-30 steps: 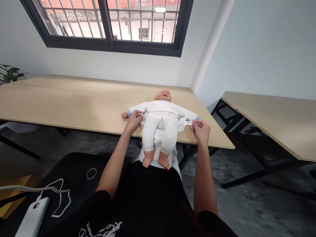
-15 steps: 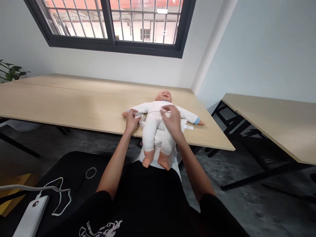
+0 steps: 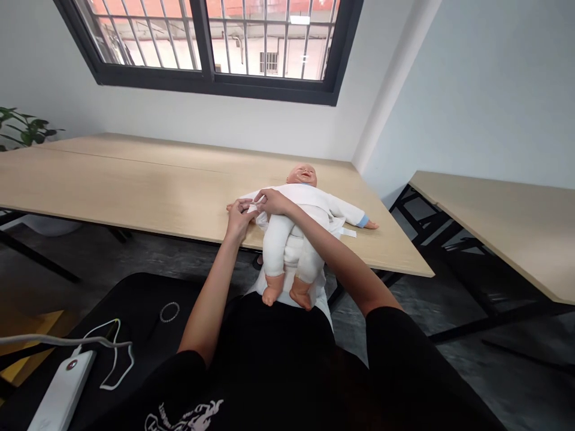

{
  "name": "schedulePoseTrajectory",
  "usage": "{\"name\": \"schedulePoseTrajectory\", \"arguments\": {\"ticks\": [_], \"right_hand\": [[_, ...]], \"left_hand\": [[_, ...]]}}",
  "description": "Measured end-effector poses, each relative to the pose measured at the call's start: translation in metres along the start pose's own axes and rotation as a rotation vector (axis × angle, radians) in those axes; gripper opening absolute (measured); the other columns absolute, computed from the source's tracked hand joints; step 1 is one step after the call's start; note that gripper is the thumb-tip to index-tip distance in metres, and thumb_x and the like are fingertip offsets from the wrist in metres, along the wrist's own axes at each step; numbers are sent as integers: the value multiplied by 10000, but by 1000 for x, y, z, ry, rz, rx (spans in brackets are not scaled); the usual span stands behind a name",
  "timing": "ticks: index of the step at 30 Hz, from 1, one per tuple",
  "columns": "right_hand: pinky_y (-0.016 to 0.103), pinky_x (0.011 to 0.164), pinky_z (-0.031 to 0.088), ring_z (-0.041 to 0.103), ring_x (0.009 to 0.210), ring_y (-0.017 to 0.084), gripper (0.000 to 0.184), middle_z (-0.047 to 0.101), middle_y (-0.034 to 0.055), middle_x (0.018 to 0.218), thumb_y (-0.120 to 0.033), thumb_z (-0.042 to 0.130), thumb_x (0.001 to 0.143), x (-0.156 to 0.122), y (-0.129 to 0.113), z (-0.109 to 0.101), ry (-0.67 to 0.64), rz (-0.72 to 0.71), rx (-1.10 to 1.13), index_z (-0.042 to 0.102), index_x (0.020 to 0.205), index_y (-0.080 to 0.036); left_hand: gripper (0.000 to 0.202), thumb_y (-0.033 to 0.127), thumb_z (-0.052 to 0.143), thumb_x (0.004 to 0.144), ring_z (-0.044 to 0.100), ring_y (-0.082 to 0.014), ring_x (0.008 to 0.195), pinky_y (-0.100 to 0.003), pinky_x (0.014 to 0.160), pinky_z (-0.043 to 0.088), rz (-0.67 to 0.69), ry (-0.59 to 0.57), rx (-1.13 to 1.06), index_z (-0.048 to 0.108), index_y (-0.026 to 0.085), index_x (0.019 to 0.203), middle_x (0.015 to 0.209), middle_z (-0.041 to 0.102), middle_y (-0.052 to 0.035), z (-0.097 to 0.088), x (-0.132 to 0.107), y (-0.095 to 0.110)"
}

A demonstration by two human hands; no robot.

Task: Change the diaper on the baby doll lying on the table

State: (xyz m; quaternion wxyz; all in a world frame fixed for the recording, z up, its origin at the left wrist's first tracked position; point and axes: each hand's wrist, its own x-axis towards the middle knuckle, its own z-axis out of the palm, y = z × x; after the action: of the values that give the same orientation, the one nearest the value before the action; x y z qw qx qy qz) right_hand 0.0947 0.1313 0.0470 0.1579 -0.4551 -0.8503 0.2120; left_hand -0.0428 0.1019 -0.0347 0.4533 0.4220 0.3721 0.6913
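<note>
A baby doll [image 3: 304,194] in a white suit with blue cuffs lies on its back at the table's front edge, its feet hanging toward me. Under its hips and between its legs is a white diaper [image 3: 291,250], with one tab [image 3: 348,232] sticking out flat on the right. My left hand [image 3: 240,216] pinches the diaper's left side by the doll's hip. Reaching across the doll's belly, my right hand [image 3: 271,202] pinches the same left edge, its fingertips almost meeting those of my left hand. The fingers partly hide the piece between them.
The wooden table [image 3: 157,185] runs left along the wall under a barred window [image 3: 211,42]. A second table [image 3: 498,209] stands to the right. On a black seat [image 3: 148,341] at lower left lie a white power bank [image 3: 63,389], a cable and a bracelet [image 3: 169,312].
My right hand has moved left from above the doll's middle to the diaper's left side, joining my left hand. The left hand stays at that side. The view has shifted slightly.
</note>
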Motion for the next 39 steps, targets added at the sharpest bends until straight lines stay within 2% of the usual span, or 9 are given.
{"name": "schedulePoseTrajectory", "arguments": {"ticks": [3, 7, 12, 21, 25, 31, 35, 39], "right_hand": [[193, 699, 504, 676, 787, 122, 229, 723, 66, 1007, -81, 578, 937, -1, 9, 2, 20, 5, 77, 622, 1161, -104], [211, 681, 507, 633, 684, 106, 179, 702, 46, 964, -78, 584, 915, -2, 14, 6, 84, 11, 169, 613, 1089, -108], [219, 705, 500, 619, 694, 111, 146, 685, 29, 892, -63, 588, 878, -2, 12, 8, 110, -1, 172, 616, 1010, -117], [201, 692, 436, 599, 742, 111, 153, 659, 6, 818, -21, 540, 812, -5, 9, 9, 162, -77, 180, 629, 877, -127], [207, 721, 428, 601, 778, 119, 166, 667, 9, 836, -17, 518, 809, -5, 9, 9, 209, -94, 184, 628, 855, -133], [227, 739, 408, 595, 816, 142, 173, 651, 19, 867, -17, 532, 790, -5, 13, 10, 293, -73, 136, 605, 891, -137], [230, 727, 400, 584, 814, 146, 196, 647, 26, 880, 5, 511, 774, -7, 14, 8, 269, -102, 71, 588, 884, -137], [244, 781, 415, 594, 873, 157, 247, 652, 39, 933, 7, 494, 798, -8, 12, 8, 260, -126, 52, 599, 970, -134]], "left_hand": [[511, 141, 872, 479, 635, -126, 741, -234, 695, 494, -50, -5, -55, 602, 159, 913, 852, 678, -12, -2, -1, 3], [364, 270, 871, 625, 596, -114, 642, -240, 635, 472, -101, -37, -62, 618, 148, 855, 745, 646, -8, -3, -5, 7], [300, 299, 880, 631, 560, -112, 611, -234, 589, 445, -76, -41, -1, 642, 122, 677, 691, 632, -31, -1, -7, 5], [149, 203, 762, 663, 557, -98, 577, -213, 559, 465, -92, -13, -2, 630, 133, 667, 663, 594, -11, -2, -4, 5], [219, 150, 793, 586, 574, -107, 581, -215, 559, 459, -106, -39, 1, 638, 130, 740, 666, 620, -9, -4, -5, 4], [363, 193, 860, 557, 605, -116, 650, -222, 599, 462, -122, -112, -43, 697, 117, 872, 743, 678, -27, -7, -5, 8], [421, 193, 894, 561, 602, -108, 683, -206, 593, 445, -169, -166, -116, 722, 106, 936, 764, 687, -33, -11, -3, 10], [426, 173, 890, 586, 586, -92, 641, -204, 584, 451, -163, -149, -155, 706, 124, 967, 744, 678, -15, -12, -2, 10]]}}
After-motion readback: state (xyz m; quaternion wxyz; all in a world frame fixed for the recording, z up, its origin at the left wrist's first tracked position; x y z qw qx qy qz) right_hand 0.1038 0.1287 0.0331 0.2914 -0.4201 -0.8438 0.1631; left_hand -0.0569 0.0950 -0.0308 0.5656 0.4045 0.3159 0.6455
